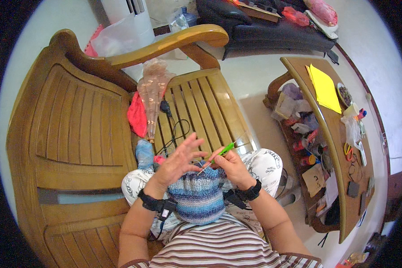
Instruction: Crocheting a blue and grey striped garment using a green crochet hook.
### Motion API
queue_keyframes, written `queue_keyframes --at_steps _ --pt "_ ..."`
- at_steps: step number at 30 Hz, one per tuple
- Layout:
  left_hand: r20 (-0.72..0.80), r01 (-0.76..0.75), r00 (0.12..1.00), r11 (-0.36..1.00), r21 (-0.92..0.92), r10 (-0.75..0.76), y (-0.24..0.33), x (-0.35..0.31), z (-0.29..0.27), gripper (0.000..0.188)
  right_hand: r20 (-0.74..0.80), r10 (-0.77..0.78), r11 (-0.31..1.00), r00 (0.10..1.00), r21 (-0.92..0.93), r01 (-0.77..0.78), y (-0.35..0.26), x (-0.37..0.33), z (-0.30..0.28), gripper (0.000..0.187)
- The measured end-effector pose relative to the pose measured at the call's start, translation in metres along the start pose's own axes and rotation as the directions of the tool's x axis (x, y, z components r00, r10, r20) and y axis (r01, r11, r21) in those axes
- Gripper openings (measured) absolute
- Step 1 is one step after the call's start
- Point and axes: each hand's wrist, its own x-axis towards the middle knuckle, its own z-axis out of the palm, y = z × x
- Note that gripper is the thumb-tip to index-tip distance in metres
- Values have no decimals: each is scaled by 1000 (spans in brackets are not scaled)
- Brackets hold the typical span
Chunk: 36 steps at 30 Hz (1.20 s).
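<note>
A knitted piece (200, 201) in blue, white and grey stripes rests on my lap, rounded at its lower end. My right hand (232, 169) is closed round a crochet hook with a green handle (224, 149); its thin metal shaft points down-left at the knitting's upper edge. Over that edge, on the left, my left hand (176, 164) has its fingers stretched and spread. The thumb side lies close to the hook's tip. Whether a strand of yarn runs over those fingers is too small to tell. Both wrists wear black straps.
I sit on a slatted wooden bench (201, 107). Beside me are a light-blue bundle (145, 154), a red cloth (137, 115), a patterned brown folded umbrella (152, 89) and a black cable (176, 129). At right, a wooden table (292, 71) holds yellow paper (324, 89) and orange-handled scissors (348, 152).
</note>
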Motion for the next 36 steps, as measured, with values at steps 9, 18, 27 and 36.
queue_keyframes --at_steps 9,18,27,36 --pt "-245 314 949 567 762 -197 9 -4 -17 49 -61 -5 999 998 -35 3 2 -6 -5 18" --pt "-233 -52 960 918 392 153 -29 -20 20 79 -129 -190 975 973 -143 172 8 -14 7 16" --pt "-325 71 946 971 226 7 -30 -18 23 86 488 -516 -76 704 -845 530 -4 -22 20 28" --pt "-250 170 964 926 337 -86 -10 -20 26 86 227 -665 467 712 -619 632 6 -19 9 26"
